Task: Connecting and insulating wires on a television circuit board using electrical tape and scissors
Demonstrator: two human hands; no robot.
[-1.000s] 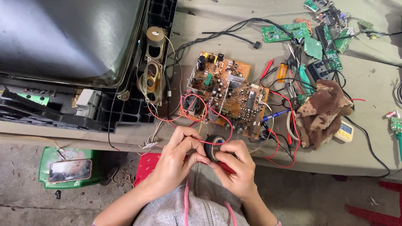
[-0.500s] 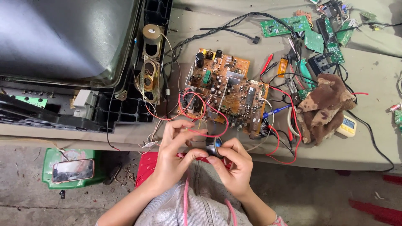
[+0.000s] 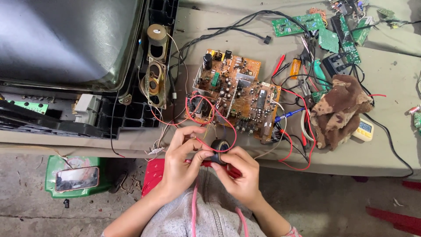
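A roll of black tape (image 3: 219, 149) sits between my two hands at the table's front edge. My right hand (image 3: 239, 177) grips the roll from the right and below. My left hand (image 3: 184, 164) pinches at the roll's left side, with thin red wire (image 3: 206, 145) running over its fingers. The red wire loops back to a brown circuit board (image 3: 234, 92) crowded with components, lying flat just beyond my hands.
An old television (image 3: 66, 57) lies face down at the left, with two speakers (image 3: 155, 61) on its side. Green boards (image 3: 324, 30), black cables, a brown rag (image 3: 340, 107) and a small yellow meter (image 3: 363, 129) lie at the right. A phone (image 3: 76, 177) lies below on a green box.
The tape roll has come up into plainer view between my fingers, and my hands have shifted slightly together at the table edge. The board and wires stay put.
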